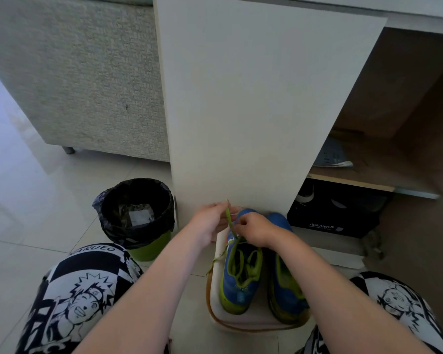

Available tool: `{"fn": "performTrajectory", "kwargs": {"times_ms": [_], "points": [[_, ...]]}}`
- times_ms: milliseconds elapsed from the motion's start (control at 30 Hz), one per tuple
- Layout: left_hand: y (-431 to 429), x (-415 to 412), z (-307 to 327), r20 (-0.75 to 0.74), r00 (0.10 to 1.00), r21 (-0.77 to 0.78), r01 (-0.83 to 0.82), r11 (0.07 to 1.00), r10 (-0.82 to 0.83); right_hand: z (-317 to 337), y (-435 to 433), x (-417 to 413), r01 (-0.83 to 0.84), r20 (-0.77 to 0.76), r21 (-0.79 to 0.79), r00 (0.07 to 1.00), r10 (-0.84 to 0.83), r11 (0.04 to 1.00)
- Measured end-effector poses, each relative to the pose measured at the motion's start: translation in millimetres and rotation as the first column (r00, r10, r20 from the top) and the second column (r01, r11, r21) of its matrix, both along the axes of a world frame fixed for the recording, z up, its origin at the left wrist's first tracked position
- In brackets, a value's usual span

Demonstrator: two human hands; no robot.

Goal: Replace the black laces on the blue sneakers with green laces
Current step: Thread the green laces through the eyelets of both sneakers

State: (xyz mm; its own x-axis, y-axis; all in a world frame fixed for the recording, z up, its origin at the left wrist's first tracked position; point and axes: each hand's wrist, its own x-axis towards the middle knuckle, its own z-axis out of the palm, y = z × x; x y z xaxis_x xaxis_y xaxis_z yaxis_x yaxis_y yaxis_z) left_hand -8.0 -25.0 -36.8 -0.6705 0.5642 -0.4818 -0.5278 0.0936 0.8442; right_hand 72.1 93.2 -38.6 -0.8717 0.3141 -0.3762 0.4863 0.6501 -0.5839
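Fingers (218, 206) of left hand (210, 222) and right hand (254, 231) pinching green lace (228, 216) — slanting up-left, blue sneakers (237, 279) toes toward cabinet (241, 98)

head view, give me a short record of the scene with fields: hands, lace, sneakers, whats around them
left hand: pinches the raised end of the green lace
right hand: pinches the same lace lower, over the toe end of the first sneaker
green lace: taut between the hands; other end trails over the edge of the stool
first sneaker: blue, green lining, on the white stool
second sneaker: beside it, same stool, untouched
bin: green, black liner, on the floor
black box: on the floor past the stool
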Motion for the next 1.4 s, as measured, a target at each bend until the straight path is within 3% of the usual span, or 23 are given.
{"fn": "performTrajectory", "kwargs": {"times_ms": [200,300,400,500,600,733,833,967,1133,1300,1400], "points": [[-2.0,5.3,30.8,-0.252,0.966,0.004,0.063,0.998,-0.06,16.7,8.2,1.3,0.195,-0.264,-0.095,0.941,-0.213,0.976],[-1.1,7.4,40.2,-0.411,0.906,-0.064,0.08,0.995,-0.1,21.5,13.4,5.7,0.122,-0.35,-0.164,0.92,-0.174,0.979],[-1.3,9.4,46.4,-0.569,0.795,-0.166,0.138,0.976,-0.21,20.4,16.0,6.0,0.041,-0.42,-0.135,0.902,-0.095,0.99],[-1.2,7.7,47.1,-0.635,0.703,-0.279,0.175,0.944,-0.319,21.0,19.2,9.1,0.035,-0.411,-0.086,0.909,-0.067,0.996],[-2.3,2.9,42.5,-0.709,0.643,-0.338,0.05,0.94,-0.289,24.7,24.4,12.9,0.091,-0.377,-0.054,0.92,-0.105,0.994],[-9.9,0.9,41.3,-0.84,0.416,-0.462,-0.208,0.862,-0.349,27.1,33.8,15.6,0.164,-0.314,-0.033,0.935,-0.166,0.986],[-11.3,-0.2,38.5,-0.86,0.34,-0.49,-0.343,0.801,-0.381,28.0,38.5,20.4,0.164,-0.273,-0.05,0.947,-0.171,0.985],[-9.6,-1.8,35.5,-0.871,0.371,-0.46,-0.388,0.798,-0.322,28.9,44.2,27.5,0.151,-0.235,-0.045,0.959,-0.158,0.987],[-4.3,1.2,31.7,-0.856,0.37,-0.492,-0.369,0.789,-0.361,27.5,50.0,28.5,0.175,-0.153,0.006,0.973,-0.172,0.984],[-1.4,0.6,29.1,-0.832,0.348,-0.519,-0.215,0.827,-0.432,28.2,55.4,30.2,0.176,-0.12,0.04,0.978,-0.17,0.984],[-0.2,5.6,31.0,-0.793,0.264,-0.58,-0.055,0.813,-0.548,33.3,45.9,33.2,0.133,-0.13,-0.057,0.982,-0.14,0.989]]}}
